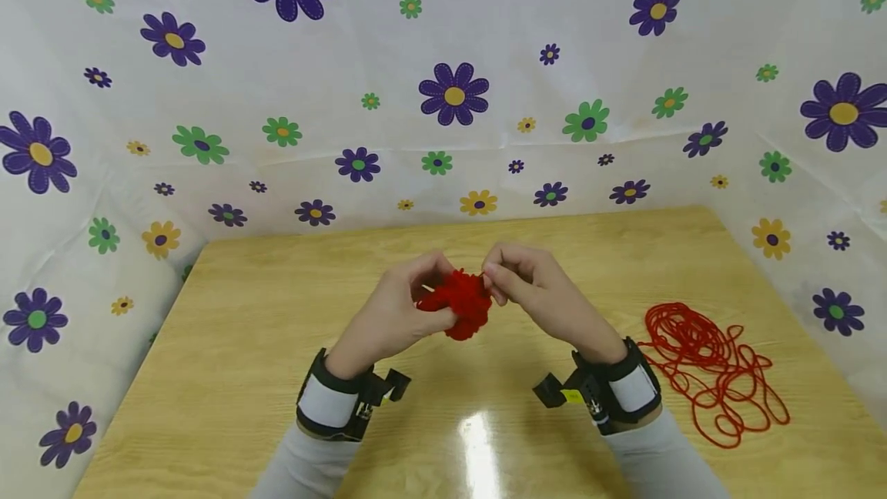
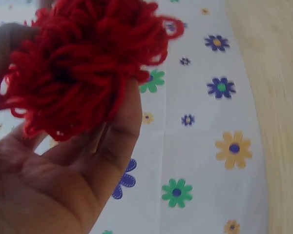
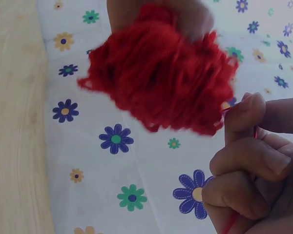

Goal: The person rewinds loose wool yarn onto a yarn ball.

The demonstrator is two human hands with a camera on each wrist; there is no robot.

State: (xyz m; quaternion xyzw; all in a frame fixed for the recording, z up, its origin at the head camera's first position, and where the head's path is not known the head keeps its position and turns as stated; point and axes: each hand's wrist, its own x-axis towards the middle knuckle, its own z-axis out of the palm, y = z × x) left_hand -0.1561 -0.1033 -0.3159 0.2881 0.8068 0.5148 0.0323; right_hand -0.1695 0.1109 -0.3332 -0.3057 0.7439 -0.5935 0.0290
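Note:
A looped bundle of red yarn (image 1: 466,303) is gripped between the thumb and fingers of my left hand (image 1: 398,314), above the table. In the left wrist view many loose loops stick out around the bundle (image 2: 83,68), and my left fingers (image 2: 122,131) support it from beneath. Close by on its right, my right hand (image 1: 540,291) pinches a strand of the yarn between thumb and forefinger. The right wrist view shows that thin red strand (image 3: 229,222) running from the bundle's edge through my curled right fingers (image 3: 244,156).
A loose, tangled heap of red yarn (image 1: 693,345) lies on the wooden table (image 1: 277,345) at the right. Behind the table and along its sides hangs a white cloth (image 1: 388,45) printed with purple, green and yellow flowers. Each wrist wears a strapped camera.

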